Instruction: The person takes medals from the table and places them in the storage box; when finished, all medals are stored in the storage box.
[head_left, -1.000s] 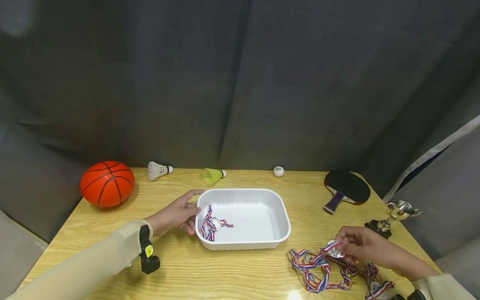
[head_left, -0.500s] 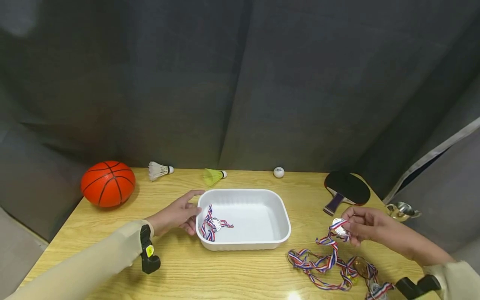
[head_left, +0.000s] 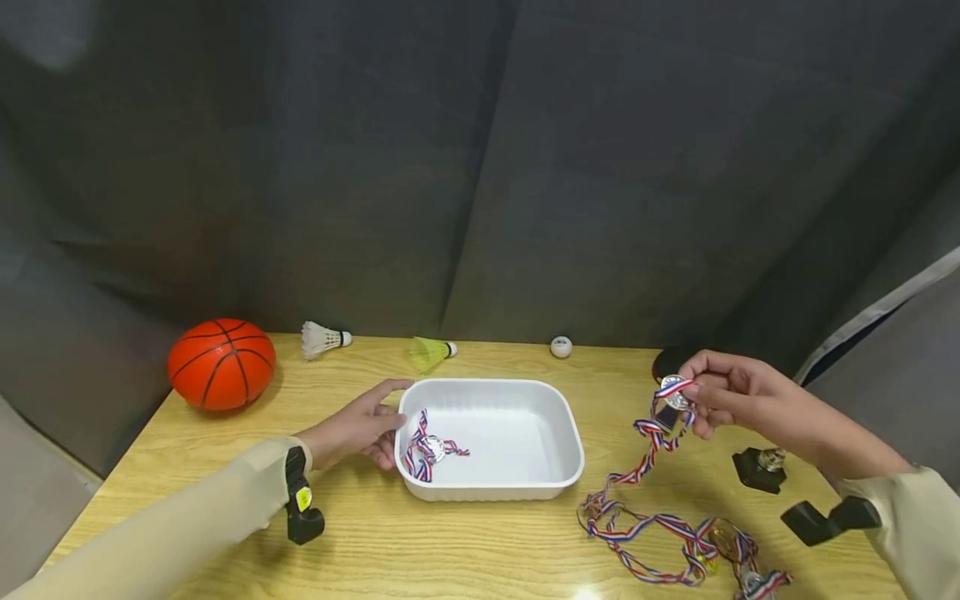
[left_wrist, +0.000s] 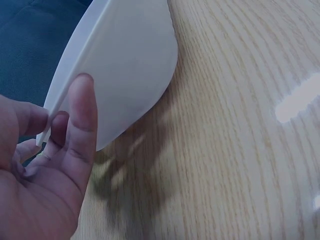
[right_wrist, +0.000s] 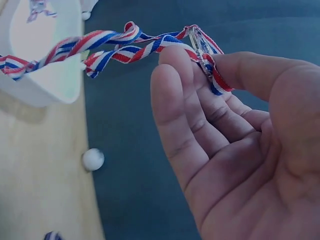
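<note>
A white plastic tray stands mid-table. My left hand pinches its left rim between thumb and fingers, as the left wrist view also shows. In the tray's left end lies a silver medal with a bunched red, white and blue ribbon. Right of the tray, my right hand holds up another silver medal between thumb and fingers. Its striped ribbon trails down, twisted, to the ribbons on the table. Among those ribbons lie a gold-coloured medal and a silver one.
Along the back are an orange basketball, white shuttlecock, yellow shuttlecock and white table tennis ball. A table tennis bat and a trophy are partly hidden by the right arm. Dark curtain stands behind the table.
My right hand has lifted the silver medal up and away from the ribbon pile, drawing its ribbon out longer. The left hand has stayed on the tray rim.
</note>
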